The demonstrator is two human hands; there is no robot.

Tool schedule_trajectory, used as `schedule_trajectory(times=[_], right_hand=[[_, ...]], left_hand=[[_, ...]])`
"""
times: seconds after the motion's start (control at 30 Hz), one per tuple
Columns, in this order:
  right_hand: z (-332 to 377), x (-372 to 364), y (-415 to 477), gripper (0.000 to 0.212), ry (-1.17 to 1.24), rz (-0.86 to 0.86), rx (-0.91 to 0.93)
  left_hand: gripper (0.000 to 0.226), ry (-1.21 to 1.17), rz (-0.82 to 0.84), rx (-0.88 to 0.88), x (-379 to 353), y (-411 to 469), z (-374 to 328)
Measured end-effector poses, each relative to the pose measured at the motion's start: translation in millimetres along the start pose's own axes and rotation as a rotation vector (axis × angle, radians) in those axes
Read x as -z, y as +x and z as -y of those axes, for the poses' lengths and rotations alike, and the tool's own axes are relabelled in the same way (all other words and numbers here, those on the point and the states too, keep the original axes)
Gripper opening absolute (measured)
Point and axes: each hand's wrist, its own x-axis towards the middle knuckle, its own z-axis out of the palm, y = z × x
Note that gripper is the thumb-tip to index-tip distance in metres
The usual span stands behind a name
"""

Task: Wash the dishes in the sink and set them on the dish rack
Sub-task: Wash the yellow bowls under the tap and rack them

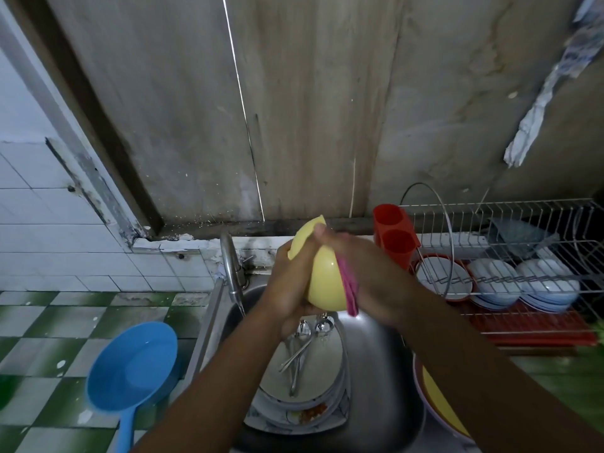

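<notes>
I hold a yellow bowl [323, 279] on edge above the steel sink [376, 351]. My left hand [289, 282] grips its left side and rim. Against the bowl's right side my right hand [362, 266] presses a pink cloth [348, 289], with its fingers curled over the rim. Below, in the sink, a stack of dirty plates [304, 400] carries several spoons [302, 348]. The wire dish rack [510, 256] stands to the right and holds white bowls and plates.
A tap [232, 269] runs a thin stream into the sink's left side. A blue scoop [130, 367] with water lies on the green checked counter at left. A red cutlery holder [395, 237] stands at the rack's left end. Another yellow bowl [438, 407] sits in a basin at right.
</notes>
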Motion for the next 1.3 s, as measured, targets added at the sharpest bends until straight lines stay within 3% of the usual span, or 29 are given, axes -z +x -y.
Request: schedule_trajectory(times=[0.1, 0.17, 0.27, 0.37, 0.43, 0.5, 0.6, 0.67, 0.77, 0.9, 1.07, 1.2, 1.3], right_hand=[[13.8, 5.8, 6.2, 0.057, 0.179, -0.021, -0.121], [10.5, 6.8, 4.5, 0.061, 0.175, -0.024, -0.146], [14.4, 13.3, 1.5, 0.053, 0.205, -0.020, -0.178], [19.1, 24.4, 3.1, 0.045, 0.287, -0.033, -0.199], [13.1, 21.9, 0.3, 0.036, 0.296, -0.043, -0.222], [0.9, 21.1, 0.7, 0.039, 0.322, -0.066, -0.235], [-9.6, 22.7, 4.1, 0.042, 0.441, -0.058, -0.215], [-13.3, 28.9, 7.5, 0.039, 0.534, -0.069, -0.179], [-20.3, 38.1, 12.4, 0.038, 0.560, -0.087, -0.163], [-25.0, 46.9, 6.4, 0.033, 0.543, -0.131, -0.182], [-26.0, 57.3, -5.1, 0.027, 0.408, -0.205, -0.233], [-19.8, 55.0, 0.5, 0.019, 0.355, -0.372, -0.094], [-14.9, 33.4, 11.8, 0.030, 0.116, -0.460, 0.050]], left_hand=[[0.069, -0.011, -0.118, -0.062, -11.2, -3.5, 6.1], [0.084, 0.010, -0.138, -0.121, -8.5, 1.0, 6.4], [0.110, 0.312, -0.100, -0.360, 5.0, 4.0, 21.8], [0.108, 0.610, 0.009, -0.625, 22.2, 3.9, 40.8], [0.110, 0.719, 0.033, -0.709, 34.6, 7.4, 42.8], [0.116, 0.749, 0.030, -0.701, 41.0, 4.8, 41.1], [0.117, 0.496, -0.079, -0.502, 37.3, -10.8, 47.2], [0.091, 0.146, -0.111, -0.225, 32.0, -18.5, 52.4], [0.065, -0.386, -0.002, 0.186, 31.3, -21.2, 53.6], [0.050, -0.656, 0.015, 0.087, 37.5, -16.3, 35.1], [0.035, -0.749, 0.055, -0.079, 35.9, -11.8, -0.5], [0.033, -0.787, 0.103, -0.154, 31.8, -13.6, -15.8], [0.038, -0.732, 0.057, -0.145, 13.3, -13.4, -10.5]])
